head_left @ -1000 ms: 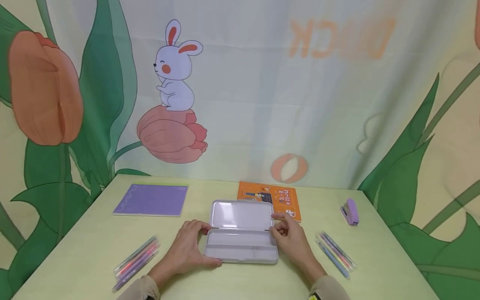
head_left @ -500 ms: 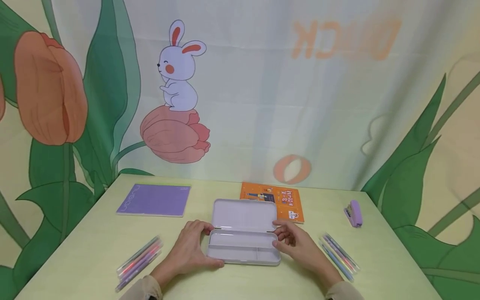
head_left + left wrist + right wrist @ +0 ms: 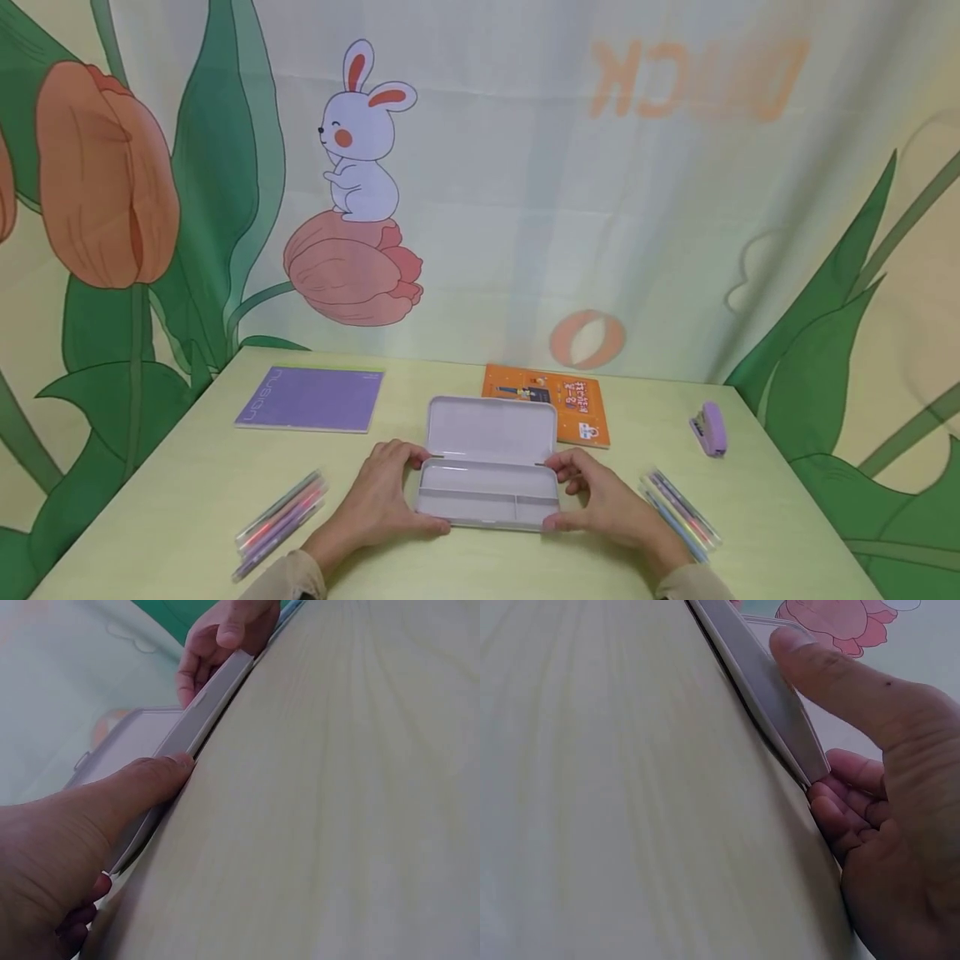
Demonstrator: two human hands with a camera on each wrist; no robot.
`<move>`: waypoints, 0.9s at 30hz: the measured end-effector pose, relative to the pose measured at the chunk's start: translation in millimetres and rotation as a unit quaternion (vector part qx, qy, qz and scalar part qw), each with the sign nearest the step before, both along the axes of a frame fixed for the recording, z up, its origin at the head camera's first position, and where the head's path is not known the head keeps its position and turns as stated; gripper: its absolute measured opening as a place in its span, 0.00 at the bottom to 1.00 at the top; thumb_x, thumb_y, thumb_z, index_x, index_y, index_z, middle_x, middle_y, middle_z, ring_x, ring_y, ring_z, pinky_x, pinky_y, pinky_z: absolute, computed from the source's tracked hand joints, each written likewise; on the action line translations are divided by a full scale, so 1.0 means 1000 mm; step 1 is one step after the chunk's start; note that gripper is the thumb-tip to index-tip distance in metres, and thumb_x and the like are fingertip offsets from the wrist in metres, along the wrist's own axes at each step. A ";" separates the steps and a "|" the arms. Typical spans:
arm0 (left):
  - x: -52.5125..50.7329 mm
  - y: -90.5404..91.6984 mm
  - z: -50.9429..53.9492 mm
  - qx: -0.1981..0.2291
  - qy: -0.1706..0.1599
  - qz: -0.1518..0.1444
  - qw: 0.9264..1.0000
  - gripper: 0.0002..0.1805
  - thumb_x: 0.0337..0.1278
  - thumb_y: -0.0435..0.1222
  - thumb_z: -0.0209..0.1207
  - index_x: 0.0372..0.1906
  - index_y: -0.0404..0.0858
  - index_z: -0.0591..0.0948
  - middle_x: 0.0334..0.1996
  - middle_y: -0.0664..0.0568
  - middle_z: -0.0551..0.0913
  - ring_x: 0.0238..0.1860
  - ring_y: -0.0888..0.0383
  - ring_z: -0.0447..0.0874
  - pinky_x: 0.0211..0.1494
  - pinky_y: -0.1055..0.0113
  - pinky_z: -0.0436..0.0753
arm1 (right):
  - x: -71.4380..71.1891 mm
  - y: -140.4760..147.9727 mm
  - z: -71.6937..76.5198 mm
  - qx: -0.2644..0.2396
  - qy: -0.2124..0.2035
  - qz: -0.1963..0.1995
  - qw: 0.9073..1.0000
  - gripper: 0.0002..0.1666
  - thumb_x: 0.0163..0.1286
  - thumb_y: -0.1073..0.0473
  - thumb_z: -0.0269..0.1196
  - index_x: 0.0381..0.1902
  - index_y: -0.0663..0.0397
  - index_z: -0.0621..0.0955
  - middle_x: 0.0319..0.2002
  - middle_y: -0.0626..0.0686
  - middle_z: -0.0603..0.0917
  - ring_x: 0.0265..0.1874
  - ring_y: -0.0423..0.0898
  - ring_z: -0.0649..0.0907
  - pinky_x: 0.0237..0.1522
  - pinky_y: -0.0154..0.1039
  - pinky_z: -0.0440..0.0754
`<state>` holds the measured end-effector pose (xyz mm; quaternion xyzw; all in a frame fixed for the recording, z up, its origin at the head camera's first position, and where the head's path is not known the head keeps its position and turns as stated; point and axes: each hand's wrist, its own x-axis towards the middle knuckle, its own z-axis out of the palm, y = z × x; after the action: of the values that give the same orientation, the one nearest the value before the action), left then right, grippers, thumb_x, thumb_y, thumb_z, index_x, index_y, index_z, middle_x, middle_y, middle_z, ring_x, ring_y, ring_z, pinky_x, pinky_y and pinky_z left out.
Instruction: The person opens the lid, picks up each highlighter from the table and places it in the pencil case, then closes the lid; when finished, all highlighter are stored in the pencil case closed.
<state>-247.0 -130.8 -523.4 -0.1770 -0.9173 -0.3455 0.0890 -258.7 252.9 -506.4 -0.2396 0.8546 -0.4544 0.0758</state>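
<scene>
The pencil case [image 3: 480,507] sits with its lid [image 3: 491,429] up near six o'clock on the bench [image 3: 495,575], gripped at its nine o'clock end by the left hand [image 3: 382,492] and at three by the right hand [image 3: 611,504]. If that lid dropped, it could nip fingertips [image 3: 558,461] beside the hinges [image 3: 542,464]; a careless sleeve [image 3: 288,577] might scatter the pens [image 3: 279,533] at eight o'clock.

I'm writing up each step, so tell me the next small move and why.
Probably ease the right hand off the open case toward the nearby pens: none show inside the case, and the left hand grips its other side.
</scene>
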 end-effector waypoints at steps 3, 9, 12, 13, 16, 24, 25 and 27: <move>0.001 0.000 0.004 -0.020 0.004 0.000 1.000 0.56 0.23 0.68 0.89 0.61 0.43 0.82 0.50 0.59 0.82 0.58 0.56 0.76 0.69 0.50 0.79 | 0.000 -0.001 -0.002 0.011 0.012 -0.003 1.000 0.49 0.56 0.49 0.89 0.70 0.54 0.77 0.59 0.53 0.81 0.56 0.51 0.81 0.61 0.36 0.81; -0.001 -0.016 0.019 -0.014 -0.008 -0.045 0.999 0.49 0.37 0.65 0.87 0.63 0.41 0.85 0.51 0.57 0.85 0.58 0.54 0.81 0.69 0.47 0.82 | 0.000 -0.003 -0.004 0.014 0.018 -0.009 1.000 0.49 0.56 0.48 0.89 0.69 0.53 0.77 0.59 0.51 0.82 0.56 0.50 0.80 0.61 0.36 0.82; -0.003 -0.028 0.029 0.018 -0.019 -0.057 0.998 0.40 0.50 0.56 0.85 0.64 0.41 0.86 0.51 0.54 0.87 0.56 0.51 0.85 0.65 0.47 0.85 | 0.001 -0.001 -0.004 0.015 0.017 -0.015 1.000 0.48 0.56 0.48 0.89 0.69 0.53 0.77 0.58 0.51 0.81 0.56 0.50 0.79 0.60 0.36 0.81; -0.002 -0.032 0.031 0.028 -0.023 -0.054 0.998 0.37 0.53 0.53 0.85 0.64 0.41 0.86 0.51 0.53 0.87 0.55 0.51 0.86 0.64 0.48 0.86 | 0.001 -0.001 -0.004 0.015 0.015 -0.016 1.000 0.48 0.56 0.48 0.89 0.69 0.52 0.77 0.58 0.51 0.81 0.56 0.50 0.79 0.61 0.36 0.81; -0.001 -0.044 0.038 0.052 -0.026 -0.036 0.998 0.29 0.60 0.45 0.82 0.63 0.41 0.87 0.51 0.51 0.89 0.53 0.52 0.88 0.59 0.51 0.88 | 0.002 -0.001 -0.003 0.017 0.007 -0.022 1.000 0.48 0.56 0.48 0.89 0.69 0.51 0.77 0.58 0.50 0.81 0.56 0.50 0.79 0.61 0.36 0.81; 0.003 -0.081 0.053 0.047 0.018 0.002 0.999 0.20 0.67 0.40 0.78 0.62 0.46 0.88 0.50 0.53 0.90 0.50 0.53 0.89 0.53 0.58 0.89 | 0.001 -0.001 -0.003 0.019 -0.008 -0.033 0.999 0.48 0.55 0.48 0.89 0.69 0.51 0.78 0.57 0.50 0.80 0.55 0.51 0.79 0.61 0.36 0.80; 0.004 -0.086 0.053 0.044 0.023 0.008 0.999 0.20 0.68 0.39 0.77 0.62 0.47 0.88 0.50 0.53 0.90 0.50 0.53 0.89 0.52 0.59 0.89 | 0.001 -0.001 -0.003 0.019 -0.008 -0.033 0.999 0.49 0.55 0.48 0.90 0.69 0.51 0.78 0.57 0.50 0.80 0.55 0.51 0.79 0.60 0.36 0.80; 0.007 -0.095 0.054 0.039 0.024 0.020 0.999 0.20 0.69 0.39 0.77 0.63 0.47 0.88 0.50 0.54 0.90 0.49 0.55 0.88 0.52 0.61 0.88 | 0.001 -0.001 -0.003 0.018 -0.010 -0.033 0.999 0.49 0.55 0.48 0.90 0.69 0.51 0.78 0.57 0.50 0.80 0.54 0.51 0.79 0.60 0.36 0.80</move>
<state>-240.1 -225.8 -469.5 -0.1627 -0.9042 -0.3746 0.1246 -257.6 251.8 -509.2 -0.2052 0.8693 -0.4436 0.0739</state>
